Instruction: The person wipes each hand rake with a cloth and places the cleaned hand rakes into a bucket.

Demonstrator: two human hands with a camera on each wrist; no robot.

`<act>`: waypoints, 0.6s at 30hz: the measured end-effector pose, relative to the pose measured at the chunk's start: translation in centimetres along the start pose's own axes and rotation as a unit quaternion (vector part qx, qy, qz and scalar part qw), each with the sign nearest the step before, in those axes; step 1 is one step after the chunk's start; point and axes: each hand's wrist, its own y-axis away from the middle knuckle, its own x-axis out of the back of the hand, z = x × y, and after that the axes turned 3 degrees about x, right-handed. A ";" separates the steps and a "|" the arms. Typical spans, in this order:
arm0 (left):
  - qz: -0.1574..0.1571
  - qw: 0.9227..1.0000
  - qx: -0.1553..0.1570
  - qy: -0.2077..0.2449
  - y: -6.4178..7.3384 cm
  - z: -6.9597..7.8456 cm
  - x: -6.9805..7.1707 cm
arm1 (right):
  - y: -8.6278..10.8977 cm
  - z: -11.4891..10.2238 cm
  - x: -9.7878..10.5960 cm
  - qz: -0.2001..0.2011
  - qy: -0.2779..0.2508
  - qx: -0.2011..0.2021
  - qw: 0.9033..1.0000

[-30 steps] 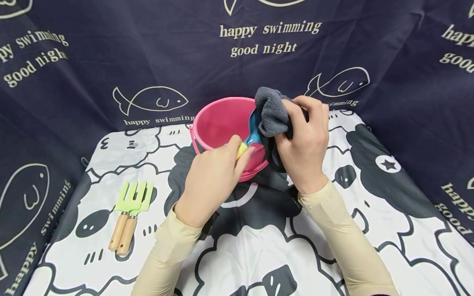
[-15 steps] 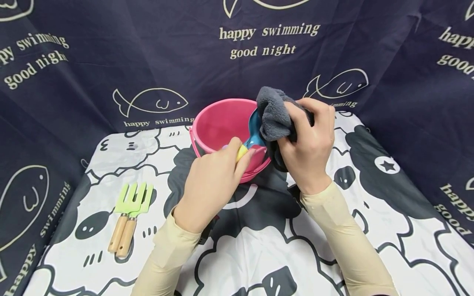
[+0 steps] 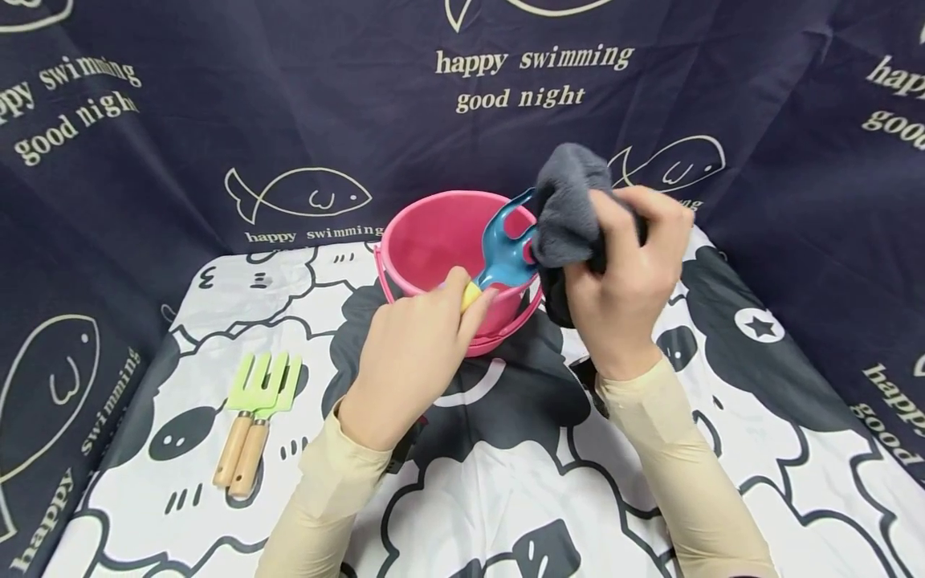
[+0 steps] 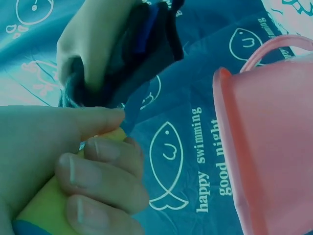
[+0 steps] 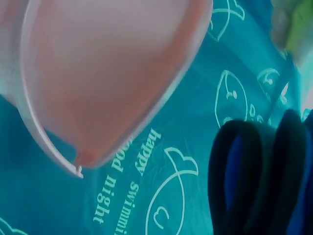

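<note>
My left hand (image 3: 412,357) grips the yellow handle (image 3: 471,295) of a toy rake, its blue pronged head (image 3: 502,253) raised over the near right rim of a pink bucket (image 3: 437,237). A bunched dark grey cloth (image 3: 571,209) is held in my right hand (image 3: 636,277) at the prong ends, hiding part of them. In the left wrist view, my left fingers (image 4: 98,178) curl round the handle, whose yellow end (image 4: 46,208) shows below. Folds of the cloth (image 5: 259,181) fill the lower right of the right wrist view.
Two light green hand forks (image 3: 263,385) with wooden handles lie at the left of the patterned table cover (image 3: 462,498). The bucket's handle (image 3: 535,309) hangs down its near side. Dark fabric walls (image 3: 325,96) with fish prints enclose the back and sides.
My right hand and the cloth have moved right and slightly up along the rake, uncovering more of its blue head. The left hand stays nearly in place, holding the handle.
</note>
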 end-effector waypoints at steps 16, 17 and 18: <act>-0.018 1.000 0.023 -0.009 -0.1 -0.4 0.4 | -2.2 -0.2 1.7 0.033 -0.042 -0.092 0.994; -0.019 1.000 0.023 -0.009 -0.1 -0.4 0.4 | -2.2 -0.4 1.8 0.033 -0.045 -0.092 0.994; -0.021 1.000 0.023 -0.007 -0.2 -0.4 0.4 | -2.2 -0.6 1.8 0.032 -0.049 -0.091 0.994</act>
